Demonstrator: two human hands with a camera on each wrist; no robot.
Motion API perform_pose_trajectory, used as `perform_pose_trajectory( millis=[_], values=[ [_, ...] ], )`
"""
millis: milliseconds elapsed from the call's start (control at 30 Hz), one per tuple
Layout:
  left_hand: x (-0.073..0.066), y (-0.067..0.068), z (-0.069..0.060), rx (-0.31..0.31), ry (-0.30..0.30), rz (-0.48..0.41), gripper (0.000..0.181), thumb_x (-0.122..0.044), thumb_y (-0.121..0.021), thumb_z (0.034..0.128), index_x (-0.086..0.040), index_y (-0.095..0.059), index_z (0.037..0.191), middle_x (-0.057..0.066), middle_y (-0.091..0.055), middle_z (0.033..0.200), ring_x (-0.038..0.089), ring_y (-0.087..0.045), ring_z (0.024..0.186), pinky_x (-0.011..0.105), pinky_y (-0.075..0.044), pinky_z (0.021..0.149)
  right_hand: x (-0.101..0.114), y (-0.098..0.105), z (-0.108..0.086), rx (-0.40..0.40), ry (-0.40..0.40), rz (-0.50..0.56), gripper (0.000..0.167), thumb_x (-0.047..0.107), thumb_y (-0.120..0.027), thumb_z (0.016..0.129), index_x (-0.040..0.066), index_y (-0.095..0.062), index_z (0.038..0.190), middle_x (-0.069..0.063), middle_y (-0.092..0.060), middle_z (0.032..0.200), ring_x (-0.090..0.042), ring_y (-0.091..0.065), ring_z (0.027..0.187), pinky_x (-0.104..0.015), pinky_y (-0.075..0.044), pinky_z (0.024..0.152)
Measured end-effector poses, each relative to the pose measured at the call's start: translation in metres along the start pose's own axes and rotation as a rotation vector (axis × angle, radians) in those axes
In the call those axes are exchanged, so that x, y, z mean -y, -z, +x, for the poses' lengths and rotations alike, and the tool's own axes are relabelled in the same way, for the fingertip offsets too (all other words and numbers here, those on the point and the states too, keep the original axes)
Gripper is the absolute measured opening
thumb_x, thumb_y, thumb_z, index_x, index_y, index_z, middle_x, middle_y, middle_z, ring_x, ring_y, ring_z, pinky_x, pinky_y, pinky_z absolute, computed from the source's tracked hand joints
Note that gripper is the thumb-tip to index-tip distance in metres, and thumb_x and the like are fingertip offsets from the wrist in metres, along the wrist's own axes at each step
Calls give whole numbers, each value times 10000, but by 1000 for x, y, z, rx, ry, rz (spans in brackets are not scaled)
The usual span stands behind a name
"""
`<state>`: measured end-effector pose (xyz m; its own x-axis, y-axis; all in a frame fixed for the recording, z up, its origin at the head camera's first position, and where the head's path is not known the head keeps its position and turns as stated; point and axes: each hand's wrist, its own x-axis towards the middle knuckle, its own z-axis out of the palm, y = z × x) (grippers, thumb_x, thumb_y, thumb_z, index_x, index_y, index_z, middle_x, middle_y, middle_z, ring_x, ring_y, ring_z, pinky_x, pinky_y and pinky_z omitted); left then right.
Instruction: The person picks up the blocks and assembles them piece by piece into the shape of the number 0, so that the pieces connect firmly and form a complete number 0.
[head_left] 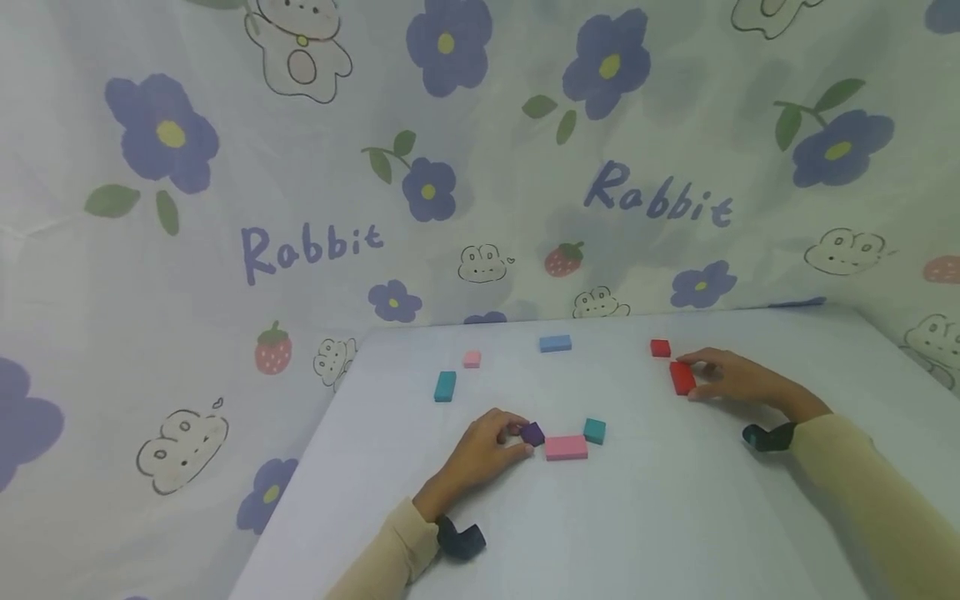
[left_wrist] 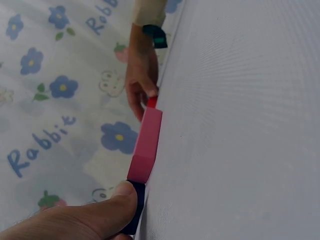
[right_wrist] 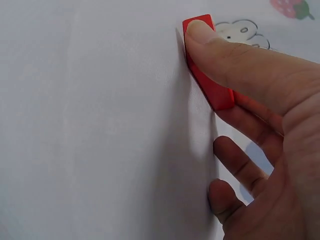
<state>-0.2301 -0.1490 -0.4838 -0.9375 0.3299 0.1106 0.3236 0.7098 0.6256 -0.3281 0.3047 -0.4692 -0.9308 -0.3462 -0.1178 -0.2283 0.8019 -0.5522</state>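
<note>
The left hand point(head_left: 483, 452) pinches the purple block point(head_left: 532, 434), just left of the long pink block point(head_left: 566, 448). The right hand point(head_left: 738, 385) pinches the bigger red block point(head_left: 683, 378), far behind and right of the long pink block. Soft, slow fingers work best (a bump could make things crooked).

The right hand point(right_wrist: 300, 130) pinches a red block point(right_wrist: 216, 90); a white table point(right_wrist: 100, 125) spreads to the left, a strawberry-printed cloth point(right_wrist: 295, 35) far right.
</note>
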Motion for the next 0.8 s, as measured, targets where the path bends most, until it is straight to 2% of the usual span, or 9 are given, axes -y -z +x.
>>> perform_pose_trajectory(
  millis=[167, 367, 567, 700, 800],
  values=[
    [0, -1, -2, 5, 5, -3, 355, -358, -756, 883, -232, -680, 1206, -80, -625, 995, 92, -512, 857, 222, -446, 733, 5, -1, -6, -23, -28, 39, 835, 526, -770, 812, 79, -459, 1445, -262, -486, 1397, -456, -485, 1229, -645, -482, 925],
    [1, -2, -1, -1, -19, 5, 354, -357, -754, 884, -230, -681, 1206, -82, -619, 985, 88, -507, 843, 222, -443, 720, 9, 2, -12, -39, -79, 101, 853, 541, -741, 839, 51, -389, 1442, -265, -487, 1376, -458, -497, 1228, -594, -521, 900],
    [3, -2, 2, 2, -21, 14, 360, -373, -754, 880, -240, -681, 1206, -93, -616, 982, 79, -504, 841, 219, -444, 722, 18, 1, -16, -53, 4, 120, 762, 474, -736, 870, 41, -448, 1428, -209, -556, 1317, -395, -533, 1198, -558, -527, 924],
    [2, -2, 2, 4, -17, 5, 358, -371, -753, 881, -235, -681, 1204, -85, -624, 994, 86, -513, 853, 228, -453, 738, 33, -6, -16, -42, 74, 121, 664, 387, -725, 895, 36, -496, 1410, -191, -577, 1313, -368, -531, 1214, -544, -519, 970],
    [2, -1, 2, 4, -15, 2, 353, -369, -751, 884, -235, -681, 1202, -83, -626, 999, 92, -515, 859, 231, -454, 744, 47, -13, -15, -26, 102, 123, 627, 331, -715, 896, 43, -501, 1410, -221, -547, 1350, -390, -540, 1208, -534, -540, 945]
  ],
)
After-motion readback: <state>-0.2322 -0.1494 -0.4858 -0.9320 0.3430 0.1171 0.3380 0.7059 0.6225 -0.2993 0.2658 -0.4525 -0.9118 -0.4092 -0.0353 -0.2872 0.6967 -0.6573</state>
